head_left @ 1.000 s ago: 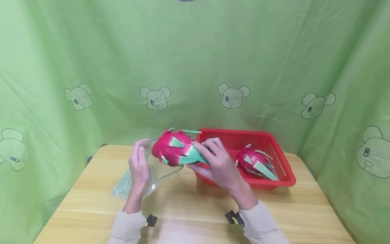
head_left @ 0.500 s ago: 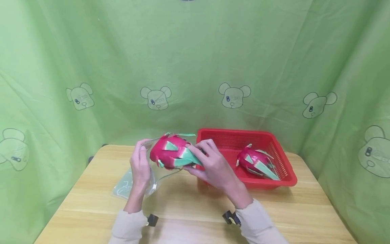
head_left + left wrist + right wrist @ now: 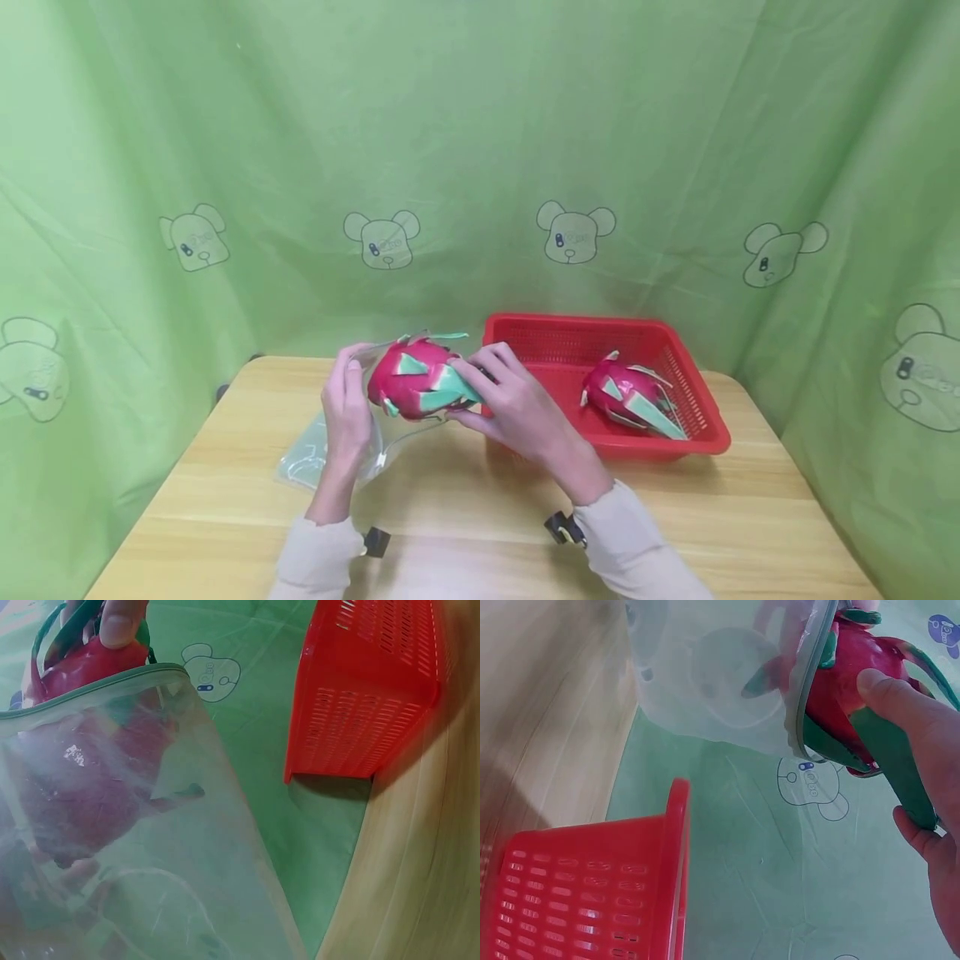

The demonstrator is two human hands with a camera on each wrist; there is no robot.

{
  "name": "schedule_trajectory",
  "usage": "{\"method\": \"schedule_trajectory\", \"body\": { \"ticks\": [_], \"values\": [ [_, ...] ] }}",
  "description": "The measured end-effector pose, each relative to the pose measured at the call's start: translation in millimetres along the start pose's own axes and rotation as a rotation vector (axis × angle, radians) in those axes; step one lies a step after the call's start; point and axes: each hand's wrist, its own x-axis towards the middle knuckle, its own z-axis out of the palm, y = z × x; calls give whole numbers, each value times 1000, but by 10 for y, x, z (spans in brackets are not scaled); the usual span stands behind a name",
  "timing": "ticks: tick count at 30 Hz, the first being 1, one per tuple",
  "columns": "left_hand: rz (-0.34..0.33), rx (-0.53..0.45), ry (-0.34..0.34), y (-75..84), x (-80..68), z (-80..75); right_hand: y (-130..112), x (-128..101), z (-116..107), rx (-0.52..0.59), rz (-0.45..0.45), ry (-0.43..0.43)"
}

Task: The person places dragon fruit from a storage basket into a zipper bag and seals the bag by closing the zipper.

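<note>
left hand pinches the rim of the clear zip bag and holds its mouth up and open. right hand is wrapped around the dragon fruit, nose partly inside the mouth, up off the table near its back edge. i'd say keep the rim wide and tilt the fruit so the leafy scales don't snag. second dragon fruit sits in the red basket at the back right corner.

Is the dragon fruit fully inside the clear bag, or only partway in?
Partway in. The dragon fruit straddles the clear bag's green rim; its outer end stays in the right hand.
</note>
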Motion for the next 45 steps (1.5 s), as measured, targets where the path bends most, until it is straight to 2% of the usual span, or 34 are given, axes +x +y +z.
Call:
{"method": "schedule_trajectory", "body": {
  "ticks": [9, 26, 31, 38, 45],
  "values": [
    [-11, -30, -17, -48, -10, 12, -11, 9, 29, 5, 13, -21],
    [-25, -29, -15, -56, -16, 20, -63, 128, 66, 12, -23, -76],
    [-47, -44, -21, -68, -9, 22, -88, 177, 80, 16, -19, -107],
    [-53, -11, -18, -80, -6, 21, -112, 221, 122, 5, -21, -157],
    [-66, -3, -21, -100, -3, 26, -128, 285, 175, -27, -16, -247]
  ]
}}
